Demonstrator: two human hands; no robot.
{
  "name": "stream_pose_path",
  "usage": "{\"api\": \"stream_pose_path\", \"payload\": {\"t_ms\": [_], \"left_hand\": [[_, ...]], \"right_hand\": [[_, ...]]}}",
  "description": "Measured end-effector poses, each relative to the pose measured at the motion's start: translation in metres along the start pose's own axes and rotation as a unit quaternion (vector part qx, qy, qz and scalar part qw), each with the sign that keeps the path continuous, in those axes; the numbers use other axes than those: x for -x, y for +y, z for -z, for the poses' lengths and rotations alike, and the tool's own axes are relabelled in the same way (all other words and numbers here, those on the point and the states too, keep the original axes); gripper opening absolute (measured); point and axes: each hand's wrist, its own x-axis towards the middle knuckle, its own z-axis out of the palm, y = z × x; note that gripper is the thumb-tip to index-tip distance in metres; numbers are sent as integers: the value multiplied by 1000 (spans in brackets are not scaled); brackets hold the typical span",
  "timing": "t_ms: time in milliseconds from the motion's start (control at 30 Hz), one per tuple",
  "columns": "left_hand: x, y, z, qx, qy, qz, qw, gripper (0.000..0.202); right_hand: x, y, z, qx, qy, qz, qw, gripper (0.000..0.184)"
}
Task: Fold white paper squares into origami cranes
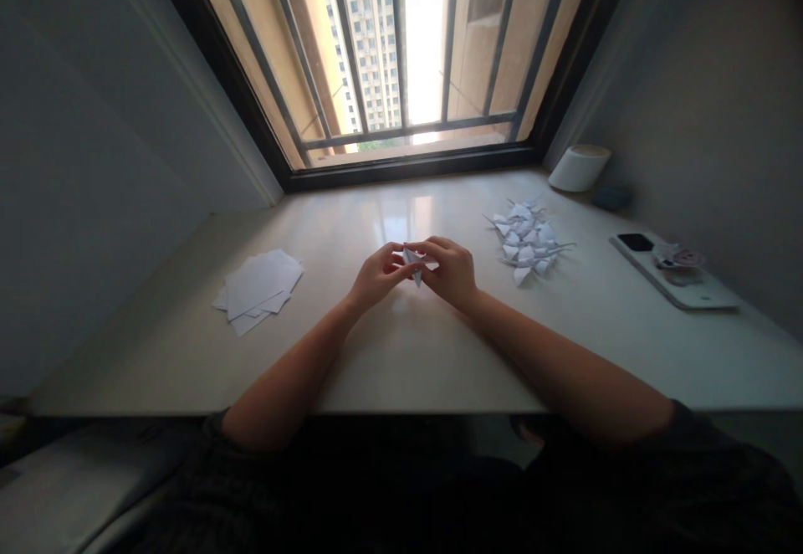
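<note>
Between my fingertips, above the middle of the white tabletop [389,370], is a small folded piece of white paper [414,265] with a point facing down toward me. My left hand [380,274] pinches it from the left, thumb on the near side. From the right, my right hand [450,269] grips the same piece, fingers curled over its top. The fingers cover part of the paper, so its full shape is hidden. Right of my hands lies a heap of folded paper cranes [527,240]. To the left is a loose stack of square white paper sheets [260,286].
A white phone [677,274] lies at the right with a small clear-and-pink item [681,257] on it. In the back right corner are a white cylinder [578,167] and a small dark object [611,197]. A barred window [407,171] rises behind the table.
</note>
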Motion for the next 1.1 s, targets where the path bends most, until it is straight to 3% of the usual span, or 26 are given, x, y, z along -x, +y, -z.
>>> {"api": "stream_pose_path", "payload": {"t_ms": [600, 867, 967, 1100], "left_hand": [[-2, 5, 11, -34, 39, -36, 998, 48], [-4, 2, 13, -56, 47, -52, 996, 36], [-3, 2, 12, -68, 62, -49, 995, 36], [-2, 3, 11, -96, 107, -43, 989, 37]], "right_hand": [[-3, 13, 1, 22, -33, 0, 999, 31], [-2, 22, -2, -4, -11, -44, 999, 30], [-4, 21, -1, -30, -5, -19, 999, 32], [-6, 16, 0, -66, -22, 34, 997, 49]]}}
